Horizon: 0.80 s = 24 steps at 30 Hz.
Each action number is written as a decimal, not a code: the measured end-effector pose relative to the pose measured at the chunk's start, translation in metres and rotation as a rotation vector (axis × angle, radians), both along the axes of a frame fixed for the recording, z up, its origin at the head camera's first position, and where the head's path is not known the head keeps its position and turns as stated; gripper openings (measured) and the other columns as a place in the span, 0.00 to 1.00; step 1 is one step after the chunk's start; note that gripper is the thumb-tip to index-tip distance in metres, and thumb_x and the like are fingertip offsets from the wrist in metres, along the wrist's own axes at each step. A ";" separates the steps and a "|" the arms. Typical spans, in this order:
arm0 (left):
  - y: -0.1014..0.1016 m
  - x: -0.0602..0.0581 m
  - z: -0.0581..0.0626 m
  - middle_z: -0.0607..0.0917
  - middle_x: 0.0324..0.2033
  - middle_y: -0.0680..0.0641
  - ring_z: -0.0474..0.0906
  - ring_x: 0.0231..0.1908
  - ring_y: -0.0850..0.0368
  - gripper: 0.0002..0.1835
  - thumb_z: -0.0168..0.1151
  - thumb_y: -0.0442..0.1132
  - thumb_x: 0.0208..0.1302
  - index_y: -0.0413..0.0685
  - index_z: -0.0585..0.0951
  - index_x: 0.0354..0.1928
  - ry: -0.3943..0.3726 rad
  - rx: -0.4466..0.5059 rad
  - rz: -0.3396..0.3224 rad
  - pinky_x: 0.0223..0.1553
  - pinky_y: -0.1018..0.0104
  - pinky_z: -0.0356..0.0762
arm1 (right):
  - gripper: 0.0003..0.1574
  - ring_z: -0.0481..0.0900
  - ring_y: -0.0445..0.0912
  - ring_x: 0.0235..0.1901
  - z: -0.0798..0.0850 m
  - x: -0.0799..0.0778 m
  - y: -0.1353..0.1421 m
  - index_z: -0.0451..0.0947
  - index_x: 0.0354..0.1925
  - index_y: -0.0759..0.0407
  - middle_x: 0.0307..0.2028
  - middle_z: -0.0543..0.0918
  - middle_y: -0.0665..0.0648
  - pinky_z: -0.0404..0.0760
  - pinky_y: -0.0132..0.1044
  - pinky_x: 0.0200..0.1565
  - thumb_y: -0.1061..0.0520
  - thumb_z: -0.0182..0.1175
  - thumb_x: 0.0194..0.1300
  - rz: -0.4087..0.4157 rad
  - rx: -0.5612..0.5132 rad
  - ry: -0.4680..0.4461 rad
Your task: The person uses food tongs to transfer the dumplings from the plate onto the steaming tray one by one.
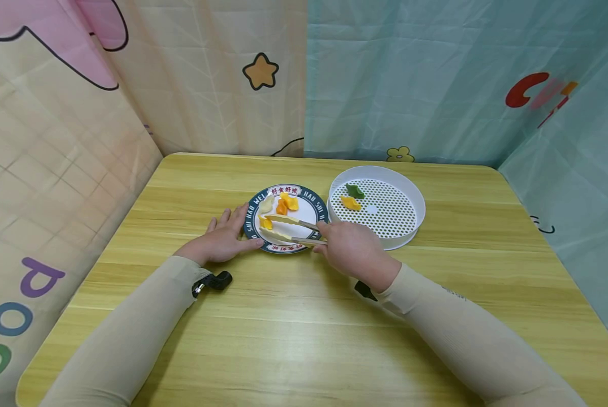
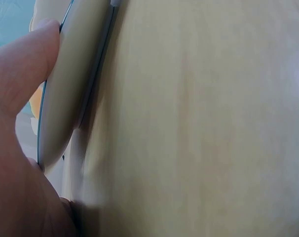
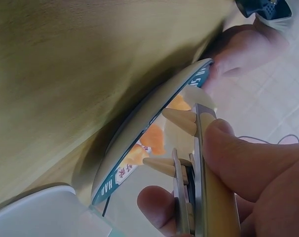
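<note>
Currently, the right grip (image 1: pixel 354 249) is pinching parted tongs (image 1: pixel 309 242); a yellow piece (image 1: pixel 266 224) is lying between their tips; the left grip (image 1: pixel 224 240), spread, is touching the plate (image 1: pixel 306 211).

light wood-grain table (image 1: pixel 294 339), cream curtain (image 1: pixel 182 79) with orange star (image 1: pixel 260 72), pale teal curtain (image 1: pixel 416 79) beside

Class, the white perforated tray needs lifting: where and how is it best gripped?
Probably by the right side of the white perforated tray, coming from the right, thumb outside the wall and fingers inside. The raised wall offers an edge to pinch and stands free there; the plate and right hand crowd the left.
</note>
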<state>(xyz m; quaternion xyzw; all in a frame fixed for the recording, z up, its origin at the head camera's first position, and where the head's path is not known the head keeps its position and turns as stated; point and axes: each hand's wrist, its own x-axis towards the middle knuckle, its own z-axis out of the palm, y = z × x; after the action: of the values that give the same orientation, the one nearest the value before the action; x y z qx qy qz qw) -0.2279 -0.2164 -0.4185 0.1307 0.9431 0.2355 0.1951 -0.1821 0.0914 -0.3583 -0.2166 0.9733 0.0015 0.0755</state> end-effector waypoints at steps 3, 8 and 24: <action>0.001 0.000 0.000 0.35 0.85 0.40 0.23 0.83 0.30 0.64 0.53 0.78 0.67 0.55 0.28 0.85 -0.003 -0.004 0.004 0.78 0.29 0.20 | 0.33 0.80 0.48 0.34 0.001 0.000 0.000 0.78 0.68 0.50 0.45 0.88 0.53 0.82 0.38 0.29 0.35 0.63 0.73 -0.004 0.017 -0.011; 0.001 -0.001 -0.001 0.34 0.85 0.40 0.23 0.83 0.31 0.65 0.52 0.79 0.67 0.55 0.27 0.85 -0.010 -0.005 0.008 0.78 0.30 0.20 | 0.34 0.80 0.48 0.33 0.003 -0.001 -0.001 0.78 0.68 0.50 0.44 0.88 0.54 0.82 0.38 0.28 0.35 0.63 0.73 -0.001 0.042 -0.016; 0.000 0.000 -0.001 0.35 0.85 0.39 0.23 0.82 0.30 0.63 0.53 0.78 0.68 0.56 0.28 0.85 0.001 0.000 0.005 0.78 0.29 0.20 | 0.36 0.84 0.49 0.36 0.020 0.013 0.041 0.76 0.72 0.53 0.44 0.90 0.55 0.83 0.45 0.34 0.39 0.65 0.74 -0.053 -0.165 0.084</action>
<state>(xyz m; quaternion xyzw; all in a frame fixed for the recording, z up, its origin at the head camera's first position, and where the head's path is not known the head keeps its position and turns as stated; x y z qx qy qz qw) -0.2279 -0.2166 -0.4194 0.1282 0.9435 0.2358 0.1941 -0.1690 0.1327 -0.3385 -0.1960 0.9778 -0.0716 0.0164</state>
